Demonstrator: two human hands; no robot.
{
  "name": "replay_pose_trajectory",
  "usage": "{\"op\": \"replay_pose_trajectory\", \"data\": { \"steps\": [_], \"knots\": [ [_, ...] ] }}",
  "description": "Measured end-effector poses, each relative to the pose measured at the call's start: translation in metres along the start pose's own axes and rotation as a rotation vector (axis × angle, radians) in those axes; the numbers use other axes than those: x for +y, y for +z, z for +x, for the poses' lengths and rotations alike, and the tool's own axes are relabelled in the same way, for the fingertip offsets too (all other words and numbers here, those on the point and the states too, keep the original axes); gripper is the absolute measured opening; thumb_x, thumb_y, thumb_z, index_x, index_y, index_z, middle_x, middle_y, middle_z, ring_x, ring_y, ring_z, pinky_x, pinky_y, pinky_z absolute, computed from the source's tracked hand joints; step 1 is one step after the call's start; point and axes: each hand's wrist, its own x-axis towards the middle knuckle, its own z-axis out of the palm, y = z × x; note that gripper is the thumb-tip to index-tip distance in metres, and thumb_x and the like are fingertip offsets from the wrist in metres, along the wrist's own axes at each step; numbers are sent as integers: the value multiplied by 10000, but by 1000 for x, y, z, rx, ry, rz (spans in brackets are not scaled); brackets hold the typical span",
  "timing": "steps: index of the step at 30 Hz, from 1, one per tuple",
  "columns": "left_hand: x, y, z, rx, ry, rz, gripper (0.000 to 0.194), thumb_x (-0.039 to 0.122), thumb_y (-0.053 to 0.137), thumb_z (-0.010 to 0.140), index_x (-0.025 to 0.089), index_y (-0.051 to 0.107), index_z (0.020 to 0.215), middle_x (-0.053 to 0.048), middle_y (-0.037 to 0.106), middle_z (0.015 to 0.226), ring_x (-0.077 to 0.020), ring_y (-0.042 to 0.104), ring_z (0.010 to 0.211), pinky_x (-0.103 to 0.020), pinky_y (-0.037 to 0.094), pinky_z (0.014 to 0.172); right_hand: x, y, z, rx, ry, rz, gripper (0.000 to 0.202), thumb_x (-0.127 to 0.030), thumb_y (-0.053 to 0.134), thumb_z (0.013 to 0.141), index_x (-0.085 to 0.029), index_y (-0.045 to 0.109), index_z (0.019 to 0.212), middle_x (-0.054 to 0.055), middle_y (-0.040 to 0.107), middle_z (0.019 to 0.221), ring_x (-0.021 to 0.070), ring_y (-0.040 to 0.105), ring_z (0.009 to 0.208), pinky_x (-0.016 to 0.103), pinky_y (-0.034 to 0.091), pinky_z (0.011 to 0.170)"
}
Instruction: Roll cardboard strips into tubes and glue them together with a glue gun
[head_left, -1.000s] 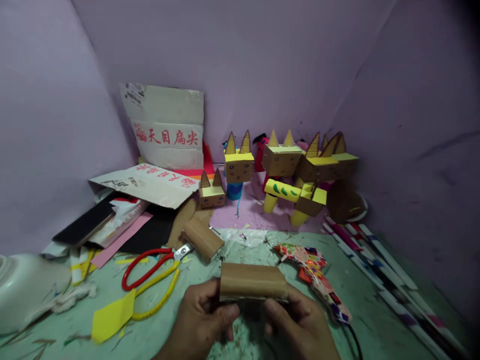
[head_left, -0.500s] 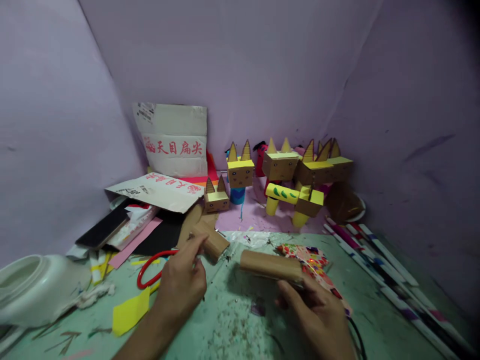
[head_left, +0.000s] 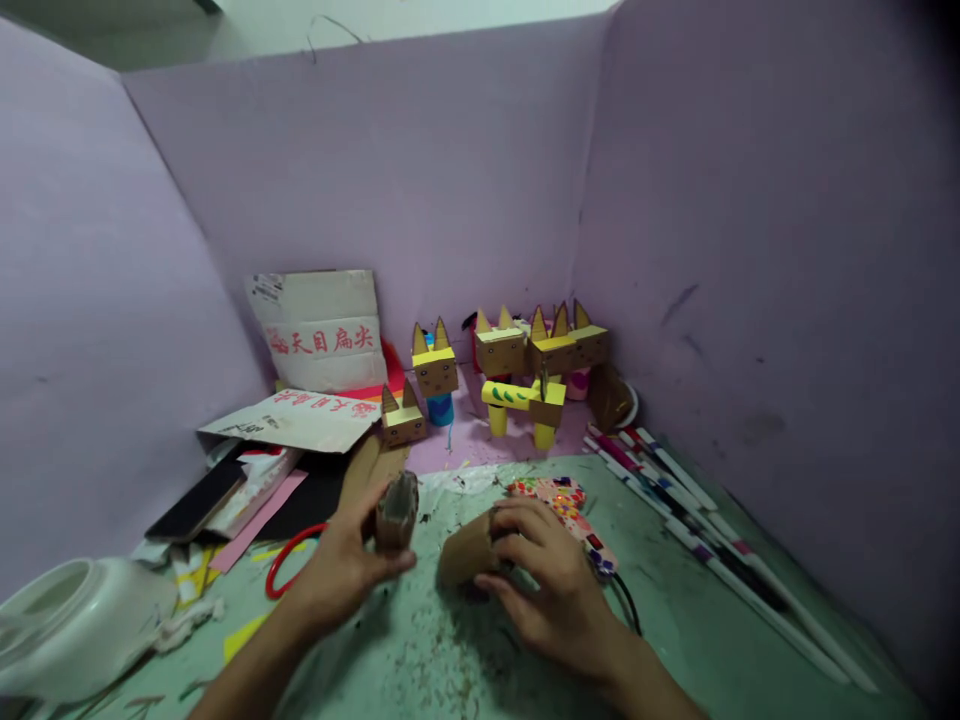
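Note:
My left hand [head_left: 341, 570] is closed round a short brown cardboard tube [head_left: 396, 512], lifted above the table with its hollow end turned up. A second, longer cardboard tube [head_left: 463, 552] lies tilted in the grip of my right hand [head_left: 544, 575], fingers over its right end. The two tubes are apart. Just behind my right hand lies a colourful patterned glue gun [head_left: 555, 492], partly covered by the fingers. Red-handled scissors [head_left: 279, 570] rest to the left of my left wrist.
Cardboard cat heads [head_left: 405, 425] and a yellow four-legged figure [head_left: 510, 396] stand at the back. Several marker pens [head_left: 675, 500] lie at the right. A white pot [head_left: 90, 620], a phone [head_left: 199, 500] and a folded carton [head_left: 300, 420] are on the left.
My left hand has picked up the short tube from the table and tilted it upright. My right hand has moved left and turned its tube. The view has tipped up and turned right.

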Motion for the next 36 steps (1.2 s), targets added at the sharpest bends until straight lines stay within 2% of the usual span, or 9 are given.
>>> {"op": "replay_pose_trajectory", "data": {
  "steps": [2, 4, 6, 9, 12, 15, 20, 28, 36],
  "knots": [
    [7, 21, -16, 15, -63, -538, 585, 291, 680, 669, 173, 521, 1220, -98, 637, 1156, -290, 605, 1023, -372, 476, 851, -2, 0, 1, -35, 33, 45, 298, -12, 612, 672, -219, 563, 880, 64, 591, 985, 231, 561, 973, 387, 457, 846],
    [12, 42, -25, -29, -90, -795, 591, 341, 788, 581, 161, 587, 1107, -91, 675, 1068, -291, 615, 968, -355, 473, 829, -3, 4, 0, -65, 118, 114, 467, 20, 590, 637, -219, 536, 1035, 97, 530, 1158, 243, 519, 1109, 380, 447, 908],
    [15, 55, -29, -51, -98, -910, 616, 398, 819, 550, 148, 599, 1068, -93, 691, 1013, -288, 619, 941, -353, 471, 825, -1, 11, -4, -97, 237, 203, 665, 19, 599, 620, -217, 444, 1222, 128, 454, 1299, 256, 482, 1193, 406, 417, 974],
    [16, 61, -29, -44, -91, -941, 633, 425, 819, 554, 136, 596, 1072, -100, 697, 993, -291, 623, 938, -356, 477, 823, 4, 23, -10, -156, 394, 309, 780, -21, 645, 628, -191, 360, 1334, 140, 535, 1264, 264, 562, 1114, 437, 439, 952],
    [14, 58, -30, -8, -82, -938, 598, 378, 814, 576, 147, 589, 1080, -90, 694, 1015, -284, 616, 962, -349, 475, 837, 4, 29, -12, -185, 455, 366, 593, -50, 674, 647, -171, 526, 1208, 95, 641, 1127, 257, 595, 1043, 412, 439, 933],
    [9, 58, -32, 13, -80, -929, 557, 314, 809, 591, 159, 595, 1081, -72, 689, 1030, -275, 606, 975, -343, 467, 854, 2, 29, -12, -184, 465, 409, 469, -71, 697, 659, -169, 603, 1108, 61, 671, 1065, 233, 600, 984, 353, 445, 892],
    [3, 64, -32, -5, -122, -931, 464, 310, 803, 603, 147, 647, 1008, -50, 700, 923, -254, 616, 876, -329, 482, 771, 3, 27, -12, -192, 469, 452, 354, -99, 697, 683, -162, 645, 1027, 24, 686, 946, 200, 597, 860, 283, 453, 762],
    [5, 65, -31, 18, -177, -912, 331, 285, 810, 570, 135, 690, 839, -36, 691, 795, -225, 607, 771, -325, 485, 719, 7, 27, -13, -199, 482, 477, 246, -133, 700, 687, -163, 658, 927, 1, 665, 838, 176, 568, 767, 256, 437, 685],
    [7, 67, -31, 60, -176, -889, 356, 306, 824, 554, 134, 696, 838, -27, 689, 774, -230, 608, 765, -325, 485, 718, 11, 29, -15, -161, 536, 503, 262, -141, 733, 631, -166, 666, 883, 5, 653, 813, 187, 560, 776, 285, 438, 714]
  ]
}}
